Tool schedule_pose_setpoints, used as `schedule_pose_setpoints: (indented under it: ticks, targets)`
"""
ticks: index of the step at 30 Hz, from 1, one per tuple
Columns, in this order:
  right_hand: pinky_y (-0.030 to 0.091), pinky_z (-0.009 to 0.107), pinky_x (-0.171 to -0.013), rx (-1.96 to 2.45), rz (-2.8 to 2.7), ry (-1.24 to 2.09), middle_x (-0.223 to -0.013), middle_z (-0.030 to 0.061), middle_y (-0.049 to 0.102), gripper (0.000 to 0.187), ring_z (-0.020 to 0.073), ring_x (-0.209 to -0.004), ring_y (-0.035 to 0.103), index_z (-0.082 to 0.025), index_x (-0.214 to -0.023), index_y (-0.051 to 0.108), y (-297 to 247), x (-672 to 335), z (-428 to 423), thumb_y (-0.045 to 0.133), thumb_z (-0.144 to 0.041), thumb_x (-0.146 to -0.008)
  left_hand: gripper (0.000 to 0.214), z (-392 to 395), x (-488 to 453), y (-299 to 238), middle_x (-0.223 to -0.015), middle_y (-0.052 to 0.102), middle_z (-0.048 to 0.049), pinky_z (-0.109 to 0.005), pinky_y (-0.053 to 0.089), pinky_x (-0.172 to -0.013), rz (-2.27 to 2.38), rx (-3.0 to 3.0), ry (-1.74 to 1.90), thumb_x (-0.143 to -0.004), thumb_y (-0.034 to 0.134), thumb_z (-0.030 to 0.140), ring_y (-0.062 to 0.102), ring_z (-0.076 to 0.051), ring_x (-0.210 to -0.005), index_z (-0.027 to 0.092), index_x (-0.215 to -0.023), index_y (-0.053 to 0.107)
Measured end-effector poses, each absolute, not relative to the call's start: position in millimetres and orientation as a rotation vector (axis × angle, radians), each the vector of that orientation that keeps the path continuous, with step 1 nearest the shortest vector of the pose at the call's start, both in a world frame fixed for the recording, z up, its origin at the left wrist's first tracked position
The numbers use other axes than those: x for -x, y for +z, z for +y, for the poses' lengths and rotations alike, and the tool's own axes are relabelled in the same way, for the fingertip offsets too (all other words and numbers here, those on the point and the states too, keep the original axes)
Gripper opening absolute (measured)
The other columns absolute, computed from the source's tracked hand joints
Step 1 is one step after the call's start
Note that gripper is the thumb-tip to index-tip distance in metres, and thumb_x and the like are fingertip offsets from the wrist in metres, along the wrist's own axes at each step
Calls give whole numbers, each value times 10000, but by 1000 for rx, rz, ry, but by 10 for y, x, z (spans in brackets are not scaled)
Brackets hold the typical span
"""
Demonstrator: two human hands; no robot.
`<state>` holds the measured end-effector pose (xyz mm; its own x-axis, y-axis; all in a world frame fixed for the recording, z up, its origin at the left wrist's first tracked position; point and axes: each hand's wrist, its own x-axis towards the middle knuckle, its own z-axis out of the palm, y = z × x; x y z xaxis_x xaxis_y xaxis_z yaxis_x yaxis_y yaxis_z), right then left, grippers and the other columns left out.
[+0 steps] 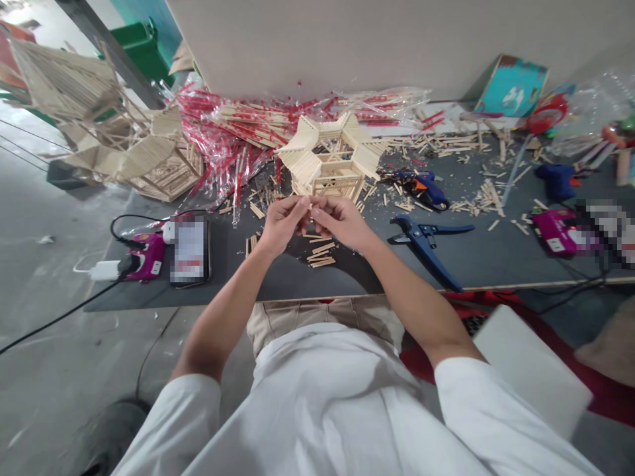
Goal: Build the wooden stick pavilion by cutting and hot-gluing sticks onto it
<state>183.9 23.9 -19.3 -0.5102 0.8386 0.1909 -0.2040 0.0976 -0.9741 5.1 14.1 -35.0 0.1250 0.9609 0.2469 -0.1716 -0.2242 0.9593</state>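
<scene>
My left hand (284,223) and my right hand (338,221) meet at the fingertips over the near middle of the table. Both are closed in a pinch around a tiny pale bit (311,206), too small to name. Just beyond them stands a pale wooden stick model (342,173) with curved, roof-like panels around an open centre. Short cut sticks (322,254) lie below my hands, and another small bundle (252,243) is beside my left wrist.
Blue cutters (426,248) and a blue glue gun (429,188) lie to the right, among stick scraps. At left are a phone (190,250) and a purple power strip (149,256). Red-and-clear wrapped sticks (248,122) line the back; a larger stick model (149,162) stands far left.
</scene>
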Motion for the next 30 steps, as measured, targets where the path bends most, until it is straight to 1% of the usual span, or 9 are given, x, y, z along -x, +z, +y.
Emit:
schedule_pose_setpoints:
  ticks: [5, 8, 11, 15, 18, 20, 22, 26, 30]
  targets:
    - [403, 174, -412, 576, -1515, 1611, -634, -41, 632, 551, 57, -447, 520, -196, -817, 614, -183, -1790, 226, 737, -720, -932, 412, 129, -56, -321, -600, 590, 13, -190, 422, -417, 899, -1327, 1344, -936, 791, 596, 547, -84, -464, 192, -994, 849]
    - [408, 178, -420, 642, -1538, 1537, -627, -39, 614, 551, 59, -451, 519, -180, -851, 668, -174, -1820, 232, 721, -720, -947, 416, 117, -67, -298, -660, 622, 3, -184, 415, -409, 901, -1325, 1341, -932, 792, 603, 551, -75, -471, 195, -998, 850]
    - [417, 191, -428, 674, -1583, 1480, -634, -32, 621, 546, 69, -458, 536, -179, -846, 669, -158, -1855, 238, 710, -711, -961, 420, 117, -72, -293, -617, 604, 13, -180, 403, -403, 912, -1350, 1337, -940, 785, 603, 538, -74, -457, 193, -1002, 846]
    - [426, 199, -445, 671, -1650, 1415, -632, -29, 629, 552, 75, -470, 547, -189, -820, 640, -126, -1870, 231, 687, -717, -973, 456, 129, -68, -301, -585, 593, 19, -195, 407, -414, 976, -1420, 1345, -970, 732, 633, 541, -88, -447, 185, -990, 816]
    - [419, 199, -455, 708, -1631, 1337, -622, -30, 624, 552, 72, -472, 535, -191, -819, 633, -114, -1861, 208, 673, -717, -982, 445, 120, -64, -307, -580, 579, 31, -207, 404, -447, 1068, -1539, 1412, -1029, 652, 620, 528, -88, -441, 193, -986, 771]
    - [395, 203, -446, 748, -1570, 1280, -601, -39, 606, 552, 69, -457, 505, -198, -815, 626, -117, -1851, 188, 665, -723, -982, 386, 102, -61, -313, -608, 596, 34, -212, 396, -484, 1150, -1673, 1449, -1061, 624, 568, 533, -88, -465, 204, -1053, 752]
    - [383, 211, -445, 798, -1510, 1232, -594, -44, 595, 548, 71, -451, 486, -205, -819, 630, -121, -1846, 172, 657, -727, -984, 326, 82, -60, -324, -633, 603, 41, -216, 378, -522, 1229, -1823, 1458, -1074, 621, 505, 526, -87, -495, 213, -1163, 735]
    - [395, 233, -459, 897, -1424, 1194, -609, -38, 599, 547, 84, -462, 487, -210, -856, 668, -111, -1850, 175, 656, -744, -974, 338, 54, -66, -354, -653, 575, 63, -226, 374, -597, 1307, -2036, 1425, -1078, 610, 412, 485, -88, -531, 213, -1343, 674]
    - [394, 242, -461, 947, -1364, 1171, -605, -36, 598, 571, 87, -454, 475, -213, -861, 674, -105, -1839, 226, 663, -777, -948, 361, 33, -83, -366, -651, 563, 66, -234, 383, -622, 1354, -2064, 1435, -1081, 596, 411, 473, -102, -550, 220, -1384, 645]
